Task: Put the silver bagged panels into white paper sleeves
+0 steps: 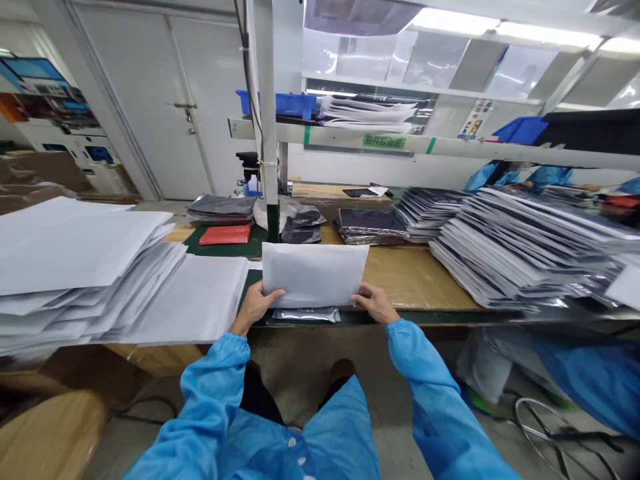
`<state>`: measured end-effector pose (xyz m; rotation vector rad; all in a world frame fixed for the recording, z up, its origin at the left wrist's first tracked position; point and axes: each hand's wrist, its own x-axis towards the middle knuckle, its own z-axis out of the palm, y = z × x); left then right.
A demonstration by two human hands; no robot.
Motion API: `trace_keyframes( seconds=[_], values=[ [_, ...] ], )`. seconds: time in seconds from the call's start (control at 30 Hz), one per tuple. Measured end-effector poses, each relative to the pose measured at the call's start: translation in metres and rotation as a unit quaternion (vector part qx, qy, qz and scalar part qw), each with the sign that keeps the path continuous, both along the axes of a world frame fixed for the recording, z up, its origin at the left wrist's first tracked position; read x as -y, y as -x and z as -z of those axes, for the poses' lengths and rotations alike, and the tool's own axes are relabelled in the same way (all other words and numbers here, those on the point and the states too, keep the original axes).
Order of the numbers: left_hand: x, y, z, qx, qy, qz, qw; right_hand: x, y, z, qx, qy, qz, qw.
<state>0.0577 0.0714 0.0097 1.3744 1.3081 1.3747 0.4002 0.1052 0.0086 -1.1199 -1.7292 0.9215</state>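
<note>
My left hand [255,307] and right hand [375,302] hold a white packet [314,275] up by its lower edges, above a silver foil bag [306,315] on the bench [415,287]. A pile of white packets [100,267] lies to my left, stacked foil bags [525,247] to my right.

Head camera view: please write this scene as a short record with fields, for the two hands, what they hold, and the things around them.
Left hand: holds the lower left of a white sheet
Right hand: holds the lower right of the same sheet
Below the sheet: flat silver bag
Left of the hands: stack of white sheets
Right of the hands: stack of silver bags
Surface: wooden workbench
Farther back: red pouch on a green mat
Nearby: co-worker in a blue smock
</note>
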Motion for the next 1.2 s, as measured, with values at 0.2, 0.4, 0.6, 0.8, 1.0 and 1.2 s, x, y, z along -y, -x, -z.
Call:
trace_keyframes(
  seconds=[0.2,0.4,0.6,0.8,1.0,1.2],
  values=[
    [0.007,0.0,0.014,-0.026,0.027,0.008,0.999,0.014,0.01,0.018,-0.021,-0.021,0.048,0.998],
    [0.011,-0.006,-0.018,0.068,0.02,0.002,0.997,0.018,0.012,-0.009,-0.111,0.003,0.055,0.992],
    [0.053,-0.029,-0.014,0.224,0.202,0.096,0.949,0.057,0.03,-0.002,-0.358,0.222,0.041,0.906],
    [0.104,-0.05,0.024,0.266,0.323,0.205,0.885,0.108,0.07,0.033,-0.348,0.344,0.006,0.872],
    [0.094,-0.052,0.027,0.314,0.278,0.093,0.903,0.111,0.104,0.034,-0.326,0.311,0.051,0.891],
    [0.103,-0.052,0.026,0.313,0.271,0.16,0.896,0.122,0.104,0.033,-0.281,0.208,0.077,0.934]
  ],
)
